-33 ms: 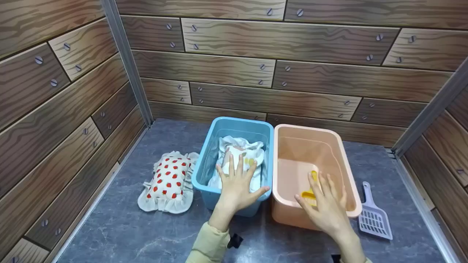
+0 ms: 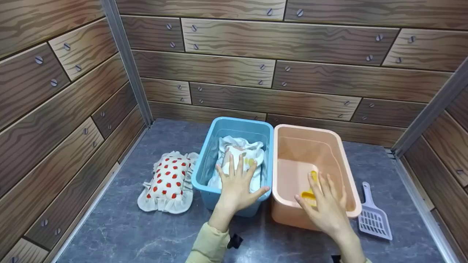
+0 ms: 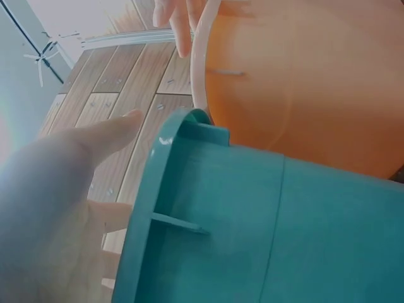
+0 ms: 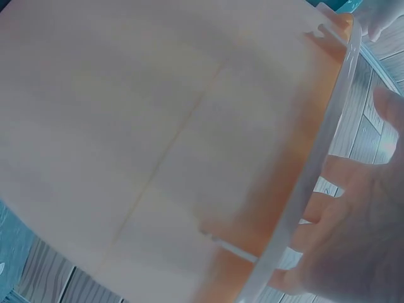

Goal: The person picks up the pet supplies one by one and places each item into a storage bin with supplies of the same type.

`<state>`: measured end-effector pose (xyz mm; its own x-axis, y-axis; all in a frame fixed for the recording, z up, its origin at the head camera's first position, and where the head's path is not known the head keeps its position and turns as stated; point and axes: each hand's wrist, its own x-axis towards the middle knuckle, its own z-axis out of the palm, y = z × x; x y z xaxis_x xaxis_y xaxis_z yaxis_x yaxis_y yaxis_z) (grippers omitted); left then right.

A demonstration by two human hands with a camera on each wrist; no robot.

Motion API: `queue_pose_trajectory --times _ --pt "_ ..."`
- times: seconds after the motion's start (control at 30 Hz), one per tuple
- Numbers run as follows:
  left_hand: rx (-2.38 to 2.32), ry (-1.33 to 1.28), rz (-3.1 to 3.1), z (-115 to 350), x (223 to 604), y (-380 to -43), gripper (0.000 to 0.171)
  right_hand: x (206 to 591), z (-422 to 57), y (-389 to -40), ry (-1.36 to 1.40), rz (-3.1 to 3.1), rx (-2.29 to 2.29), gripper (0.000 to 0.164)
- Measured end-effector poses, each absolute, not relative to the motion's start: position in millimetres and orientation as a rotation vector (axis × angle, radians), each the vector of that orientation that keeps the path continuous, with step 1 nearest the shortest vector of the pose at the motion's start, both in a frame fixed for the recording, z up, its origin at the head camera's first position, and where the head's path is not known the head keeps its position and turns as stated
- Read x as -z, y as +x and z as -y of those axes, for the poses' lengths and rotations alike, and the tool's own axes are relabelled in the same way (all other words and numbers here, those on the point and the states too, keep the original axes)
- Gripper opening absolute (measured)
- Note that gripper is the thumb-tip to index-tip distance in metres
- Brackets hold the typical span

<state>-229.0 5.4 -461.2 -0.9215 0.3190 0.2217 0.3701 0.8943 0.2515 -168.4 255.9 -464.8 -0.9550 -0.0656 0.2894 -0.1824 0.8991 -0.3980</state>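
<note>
My left hand (image 2: 237, 188) is spread with straight fingers over the near part of a blue plastic bin (image 2: 203, 160). Inside the bin lies a white frilled cloth item (image 2: 256, 152) with a tan and yellow print, partly hidden behind the fingers. To the right, my right hand (image 2: 326, 210) is held over the near side of a peach plastic bin (image 2: 289, 144), fingers extended. A yellow item with a handle (image 2: 308, 196), shaped like a scoop, lies in that bin, partly covered by the hand. The wrist views show both hands beside the bin rims, gripping nothing.
A small frilled pillow with red strawberries (image 2: 170, 179) lies left of the blue bin. Right of the peach bin rests a grey slotted litter scoop (image 2: 374, 219). Wood-patterned walls (image 2: 234, 67) enclose the dark marbled surface (image 2: 120, 223), and the two bins stand side by side.
</note>
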Motion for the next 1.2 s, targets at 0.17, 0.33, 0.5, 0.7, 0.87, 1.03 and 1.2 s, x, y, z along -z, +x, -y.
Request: queue_pose_trajectory --times 0.17,0.33,0.5,0.7,0.87,1.03,1.2 --pt "0.457 -0.559 2.874 -11 462 -226 0.084 466 -261 -166 0.184 2.778 -0.627 0.077" --pt "0.514 -0.606 2.835 -19 463 -224 0.083 466 -268 -165 0.193 2.735 -0.621 0.075" --pt "0.535 -0.672 2.811 -25 464 -221 0.081 467 -275 -165 0.197 2.691 -0.633 0.072" --pt "0.446 -0.723 2.808 -32 464 -220 0.080 471 -283 -163 0.193 2.676 -0.634 0.070" --pt "0.411 -0.753 2.799 -38 464 -221 0.083 471 -291 -162 0.195 2.641 -0.606 0.068" --pt "0.396 -0.786 2.802 -42 466 -219 0.082 471 -300 -160 0.179 2.604 -0.604 0.068" --pt "0.387 -0.829 2.791 -45 470 -216 0.079 475 -307 -156 0.135 2.606 -0.609 0.070"
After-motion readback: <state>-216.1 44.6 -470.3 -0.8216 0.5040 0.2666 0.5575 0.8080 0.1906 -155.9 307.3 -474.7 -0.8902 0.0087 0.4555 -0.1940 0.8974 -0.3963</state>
